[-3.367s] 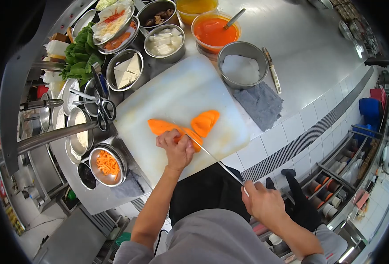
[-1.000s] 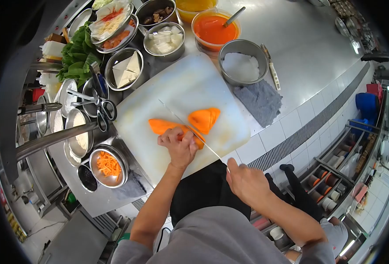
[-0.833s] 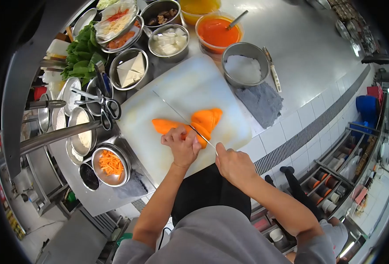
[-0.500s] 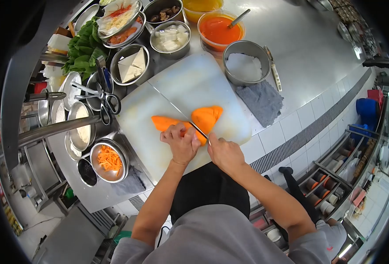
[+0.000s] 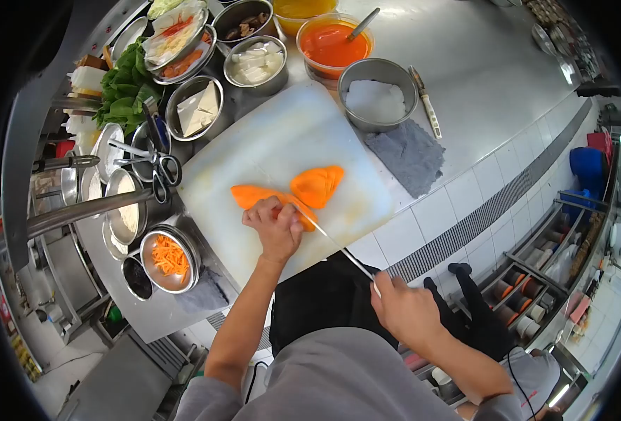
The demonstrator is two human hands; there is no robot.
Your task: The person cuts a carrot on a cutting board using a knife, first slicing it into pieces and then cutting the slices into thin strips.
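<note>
A piece of carrot [image 5: 249, 196] lies on the white cutting board [image 5: 247, 154], and the curled fingers of my left hand [image 5: 275, 228] press it down from above. Some of that piece is hidden under the fingers. Just beyond it sits another thick carrot piece [image 5: 317, 186], its edge close to the knife tip. My right hand [image 5: 407, 309] is wrapped around the handle of a long knife [image 5: 338, 245]. The blade slants from beside my left fingertips across the board's near edge, with the handle end beyond the board near my body.
Shredded carrot fills a metal bowl [image 5: 170, 258] at the left. Scissors [image 5: 157, 165] hang beside a metal rail [image 5: 79, 214]. Tofu [image 5: 198, 110] and orange sauce [image 5: 335, 43] stand behind the board. A grey cloth [image 5: 409, 158] lies at right. Another person's legs [image 5: 475, 302] show behind me.
My right hand has drawn the knife back toward my body and to the right, so its blade now covers less of the board. My left hand stays on the carrot. The view has shifted slightly.
</note>
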